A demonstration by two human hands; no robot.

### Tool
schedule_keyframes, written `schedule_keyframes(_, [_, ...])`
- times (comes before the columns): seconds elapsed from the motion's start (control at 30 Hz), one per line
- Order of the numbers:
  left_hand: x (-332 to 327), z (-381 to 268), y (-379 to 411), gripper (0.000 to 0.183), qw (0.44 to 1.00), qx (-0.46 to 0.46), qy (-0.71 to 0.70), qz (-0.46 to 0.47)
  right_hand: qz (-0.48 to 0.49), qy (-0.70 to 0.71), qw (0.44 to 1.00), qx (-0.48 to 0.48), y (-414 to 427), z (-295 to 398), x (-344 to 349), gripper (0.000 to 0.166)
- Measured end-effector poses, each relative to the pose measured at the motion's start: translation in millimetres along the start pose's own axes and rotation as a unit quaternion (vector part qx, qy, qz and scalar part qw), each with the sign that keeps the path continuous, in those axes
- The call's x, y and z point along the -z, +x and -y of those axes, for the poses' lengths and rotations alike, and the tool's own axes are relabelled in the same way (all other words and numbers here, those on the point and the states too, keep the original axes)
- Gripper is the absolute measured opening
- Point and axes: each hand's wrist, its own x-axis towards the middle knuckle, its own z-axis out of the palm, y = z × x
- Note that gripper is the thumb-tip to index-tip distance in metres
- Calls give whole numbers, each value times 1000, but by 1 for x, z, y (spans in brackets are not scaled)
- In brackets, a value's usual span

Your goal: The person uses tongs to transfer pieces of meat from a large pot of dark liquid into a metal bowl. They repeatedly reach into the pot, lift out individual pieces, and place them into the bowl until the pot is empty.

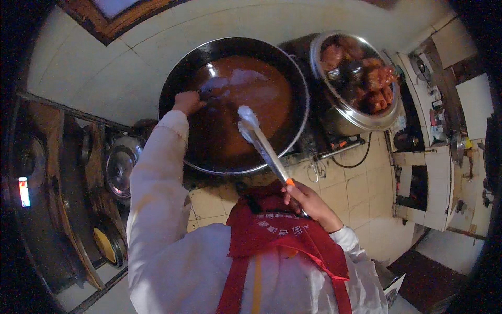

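Note:
Below me a wide, dark round pan (307,104) holds brown liquid with a shiny surface. My right hand (310,200) grips metal tongs (270,153) with an orange mark near the hand; their pale tips hang over the liquid. Over the pan's left part is my left hand (189,103), its fingers curled; whether it holds anything in the dark liquid I cannot tell. At the right of the pan stands a metal pot (345,127) heaped with glossy reddish-brown pieces of food, probably meat.
Dark shelves at the left hold a metal lid or bowl (119,167) and a yellow round thing (105,245). A tiled wall rises behind the pan. A black hose (359,163) hangs below the pot, and a white counter (435,188) with utensils runs along the right.

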Motion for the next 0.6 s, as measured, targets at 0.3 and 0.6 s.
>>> schedule_keyframes(0.3, [-7, -29, 47, 52, 999, 6, -5, -43, -31, -106, 994, 13, 8, -19, 7, 50])
schedule_keyframes(0.6, [9, -17, 16, 49, 997, 19, -18, -77, -10, -117, 993, 10, 5, -12, 12, 53])
